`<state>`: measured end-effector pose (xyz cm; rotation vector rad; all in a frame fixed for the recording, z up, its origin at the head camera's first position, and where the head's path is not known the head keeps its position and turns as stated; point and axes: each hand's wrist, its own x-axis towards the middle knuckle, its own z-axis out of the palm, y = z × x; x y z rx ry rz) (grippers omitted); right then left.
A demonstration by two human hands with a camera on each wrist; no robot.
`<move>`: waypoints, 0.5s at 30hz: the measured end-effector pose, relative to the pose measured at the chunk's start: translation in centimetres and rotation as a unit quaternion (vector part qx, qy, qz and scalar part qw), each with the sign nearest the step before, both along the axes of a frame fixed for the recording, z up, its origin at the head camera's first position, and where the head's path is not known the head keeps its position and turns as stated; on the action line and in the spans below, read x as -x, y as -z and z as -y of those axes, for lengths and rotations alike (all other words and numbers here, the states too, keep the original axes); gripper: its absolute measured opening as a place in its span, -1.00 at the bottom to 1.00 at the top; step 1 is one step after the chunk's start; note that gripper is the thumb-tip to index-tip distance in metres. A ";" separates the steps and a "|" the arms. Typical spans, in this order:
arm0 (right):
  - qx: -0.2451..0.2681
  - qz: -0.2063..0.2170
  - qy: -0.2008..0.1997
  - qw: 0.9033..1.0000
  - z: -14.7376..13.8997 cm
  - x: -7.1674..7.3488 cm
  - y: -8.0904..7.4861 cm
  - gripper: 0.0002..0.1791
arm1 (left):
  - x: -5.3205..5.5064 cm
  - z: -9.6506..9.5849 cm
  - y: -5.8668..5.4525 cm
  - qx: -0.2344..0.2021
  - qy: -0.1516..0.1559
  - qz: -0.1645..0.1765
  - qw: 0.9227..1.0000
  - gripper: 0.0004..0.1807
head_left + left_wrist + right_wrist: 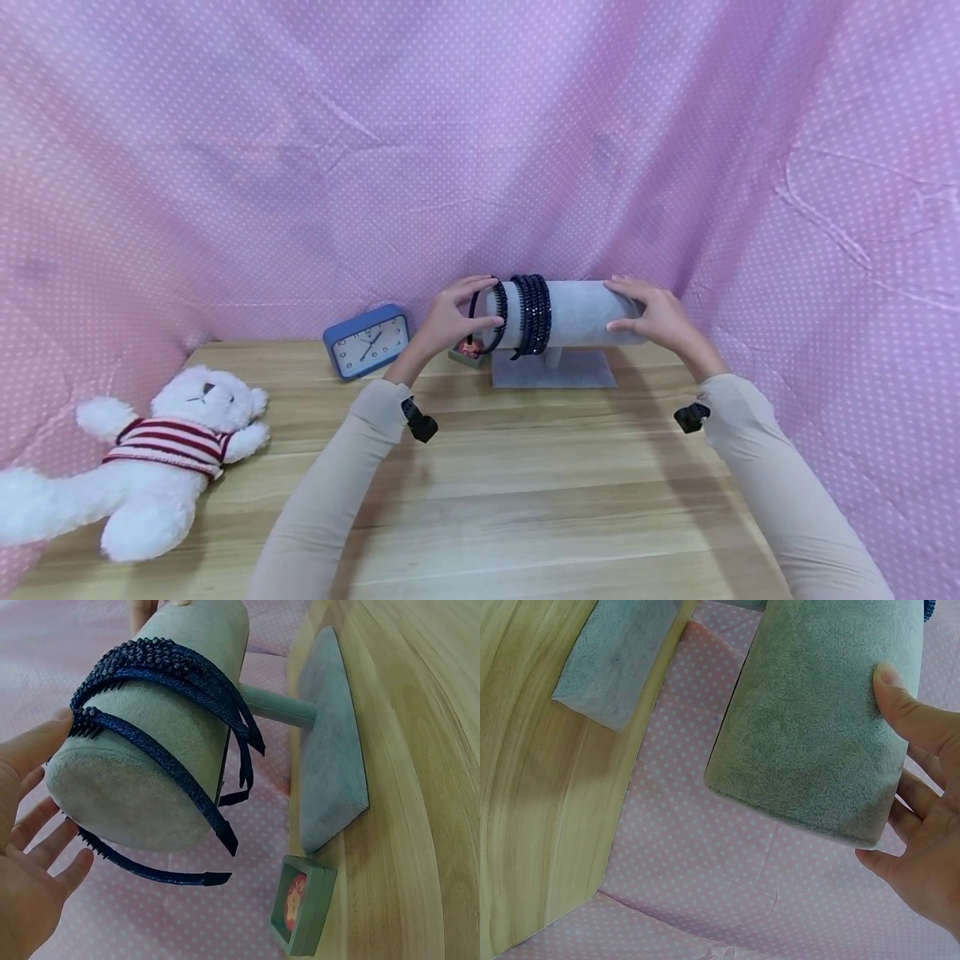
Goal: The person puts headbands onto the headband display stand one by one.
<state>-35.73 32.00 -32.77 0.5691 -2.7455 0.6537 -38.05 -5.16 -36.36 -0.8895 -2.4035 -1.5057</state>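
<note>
A grey plush headband stand [585,312] lies crosswise as a padded cylinder on a post. My left hand [450,317] is at its left end, thumb and fingers around a dark beaded headband [161,754] with small comb teeth. The thumb touches its beaded top, and the other fingers spread past the stand's round end. A dark band arm [150,870] shows beyond that end. Several more beaded headbands [535,315] sit close together farther along the cylinder. My right hand [660,317] grips the right end, thumb [900,701] on the near side and fingers partly hidden behind.
Under the left end stands a small green box [311,907] with a red picture. Left of it is a blue alarm clock [367,342]. A white teddy bear [172,450] in a striped shirt lies at the left of the wooden table [525,500]. Pink dotted cloth [420,167] hangs behind.
</note>
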 end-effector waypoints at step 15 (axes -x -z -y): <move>0.003 0.000 -0.002 1.000 0.1 0.1 0.1 -0.17 | 0.5 0.0 0.0 -0.002 0.006 0.020 1.000 -0.22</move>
